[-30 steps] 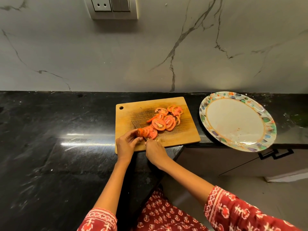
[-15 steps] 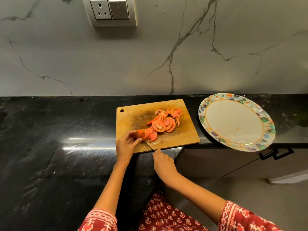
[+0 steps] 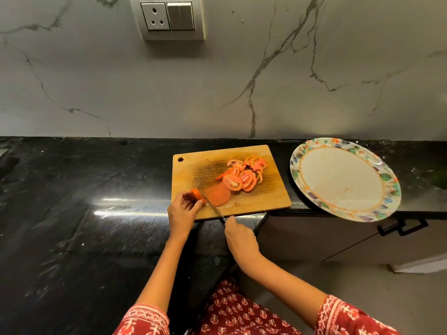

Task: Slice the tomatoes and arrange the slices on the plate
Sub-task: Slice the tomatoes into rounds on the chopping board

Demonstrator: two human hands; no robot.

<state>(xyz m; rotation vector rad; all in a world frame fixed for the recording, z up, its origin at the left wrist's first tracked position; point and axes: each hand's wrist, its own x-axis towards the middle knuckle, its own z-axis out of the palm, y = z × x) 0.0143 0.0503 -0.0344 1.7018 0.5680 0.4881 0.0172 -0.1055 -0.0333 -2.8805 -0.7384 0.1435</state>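
Note:
A wooden cutting board (image 3: 193, 170) lies on the black counter. A pile of several tomato slices (image 3: 242, 176) covers its right half. My left hand (image 3: 182, 211) pinches the leftover end piece of tomato (image 3: 196, 194) at the board's near left corner. My right hand (image 3: 239, 235) grips the handle of a knife (image 3: 212, 205), and the blade rests just right of that piece. A fresh slice (image 3: 219, 195), blurred, lies flat beside the blade. The round plate (image 3: 297, 155) with a floral rim sits to the right, holding no slices.
The plate overhangs the counter's front edge above a cabinet with a black handle (image 3: 402, 227). A wall socket and switch (image 3: 168, 16) are mounted on the marble backsplash. Bare black counter (image 3: 79, 201) stretches to the left.
My right hand drew back toward me off the board, pulling the knife through the tomato. A new slice fell flat to the right of the blade. My left hand kept its hold.

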